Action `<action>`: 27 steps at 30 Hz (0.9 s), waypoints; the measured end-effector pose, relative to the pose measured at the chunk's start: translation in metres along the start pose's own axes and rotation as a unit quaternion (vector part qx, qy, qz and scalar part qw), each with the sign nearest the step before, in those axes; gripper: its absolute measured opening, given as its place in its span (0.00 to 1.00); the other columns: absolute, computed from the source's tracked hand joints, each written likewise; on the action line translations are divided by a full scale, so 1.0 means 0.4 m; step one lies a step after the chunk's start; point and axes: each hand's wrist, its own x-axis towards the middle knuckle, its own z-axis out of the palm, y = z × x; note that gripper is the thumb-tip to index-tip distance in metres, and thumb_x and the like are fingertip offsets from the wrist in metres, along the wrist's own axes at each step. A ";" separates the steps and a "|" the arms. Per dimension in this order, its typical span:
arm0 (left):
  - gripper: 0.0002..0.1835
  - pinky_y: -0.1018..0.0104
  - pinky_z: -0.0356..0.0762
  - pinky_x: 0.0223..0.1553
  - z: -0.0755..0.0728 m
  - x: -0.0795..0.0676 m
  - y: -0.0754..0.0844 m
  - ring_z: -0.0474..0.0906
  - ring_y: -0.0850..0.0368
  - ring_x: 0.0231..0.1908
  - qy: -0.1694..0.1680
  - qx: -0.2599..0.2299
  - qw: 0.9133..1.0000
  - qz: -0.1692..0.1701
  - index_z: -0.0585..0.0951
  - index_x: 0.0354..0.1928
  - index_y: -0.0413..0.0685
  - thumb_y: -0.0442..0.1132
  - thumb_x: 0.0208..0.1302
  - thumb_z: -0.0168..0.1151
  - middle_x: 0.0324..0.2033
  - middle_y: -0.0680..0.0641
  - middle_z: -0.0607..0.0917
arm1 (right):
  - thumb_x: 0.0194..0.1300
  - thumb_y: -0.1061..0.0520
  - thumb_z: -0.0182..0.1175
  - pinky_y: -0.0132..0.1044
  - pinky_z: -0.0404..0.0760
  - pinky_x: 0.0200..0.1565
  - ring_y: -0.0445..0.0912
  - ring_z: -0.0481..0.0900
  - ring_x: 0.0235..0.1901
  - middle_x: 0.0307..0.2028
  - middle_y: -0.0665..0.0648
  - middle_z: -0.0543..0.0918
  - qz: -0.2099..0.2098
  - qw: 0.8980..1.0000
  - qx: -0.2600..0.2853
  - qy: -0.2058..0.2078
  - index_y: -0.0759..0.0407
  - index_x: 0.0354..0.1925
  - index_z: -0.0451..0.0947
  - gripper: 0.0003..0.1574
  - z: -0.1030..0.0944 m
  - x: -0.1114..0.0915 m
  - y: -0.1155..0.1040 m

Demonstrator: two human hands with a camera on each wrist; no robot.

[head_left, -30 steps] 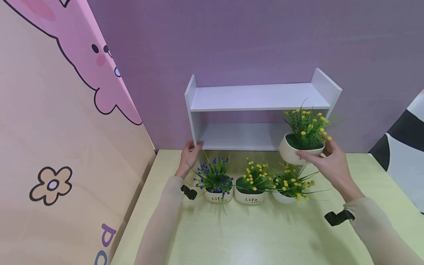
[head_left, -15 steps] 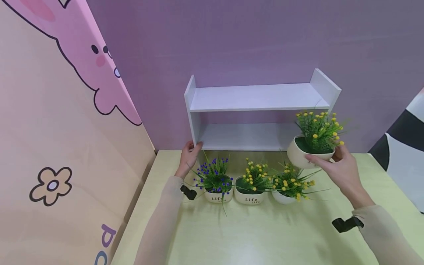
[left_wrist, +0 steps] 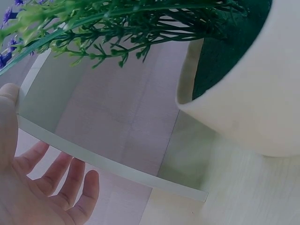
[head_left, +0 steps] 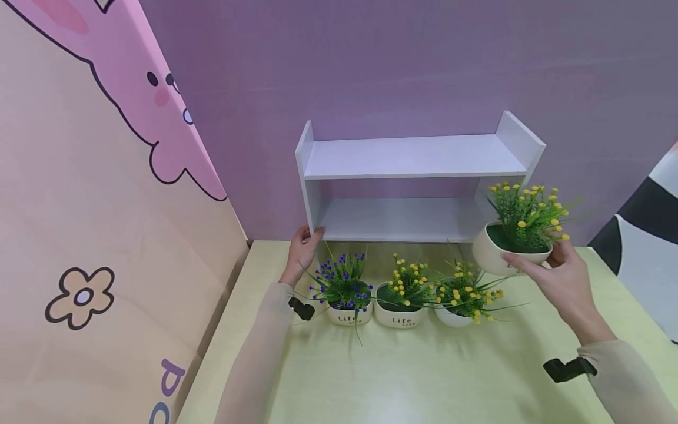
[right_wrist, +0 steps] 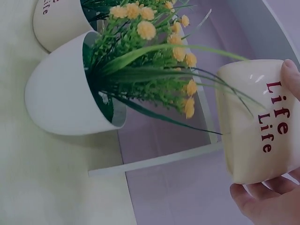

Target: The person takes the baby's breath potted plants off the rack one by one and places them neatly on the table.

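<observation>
My right hand [head_left: 569, 288] holds up a cream potted plant [head_left: 498, 253] with yellow flowers, thumb on its front and fingers round the far side. In the right wrist view this pot [right_wrist: 251, 122] bears the words "Life Life". It hangs before the right end of a white two-tier shelf [head_left: 402, 218]. At the shelf's other end, my left hand [head_left: 302, 256] grips the side panel's edge. The left wrist view has the thumb on one side of that panel [left_wrist: 112, 164] and the fingers on the other.
Along the shelf's front stand a blue-flowered potted plant [head_left: 346, 312], a yellow-flowered one in a cream pot [head_left: 399, 318] and another yellow-flowered one in a white pot [head_left: 454, 318]. A purple wall [head_left: 397, 65] rises behind the table [head_left: 381, 377]; a patterned panel [head_left: 132, 247] borders the left.
My right hand has carried the yellow-flowered potted plant to the right and slightly down, off the shelf's right end. The left hand and shelf stay nearly still.
</observation>
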 end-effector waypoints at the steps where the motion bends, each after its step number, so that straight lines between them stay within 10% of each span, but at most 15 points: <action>1: 0.34 0.38 0.78 0.66 0.000 0.000 0.000 0.78 0.35 0.66 0.001 0.000 1.000 0.000 0.70 0.76 0.44 0.56 0.78 0.59 0.67 0.33 0.78 | 0.68 0.41 0.74 0.17 0.72 0.40 0.21 0.71 0.51 0.49 0.30 0.76 -0.001 1.000 0.004 0.000 0.36 0.75 0.63 0.45 -0.002 -0.001 0.003; 27: 0.34 0.39 0.78 0.66 0.001 0.001 -0.001 0.78 0.36 0.67 0.001 -0.002 1.000 -0.009 0.70 0.77 0.44 0.57 0.79 0.58 0.67 0.34 0.77 | 0.66 0.43 0.76 0.15 0.73 0.40 0.15 0.68 0.49 0.48 0.23 0.74 0.021 1.000 -0.014 0.012 0.28 0.68 0.64 0.41 -0.033 -0.043 0.110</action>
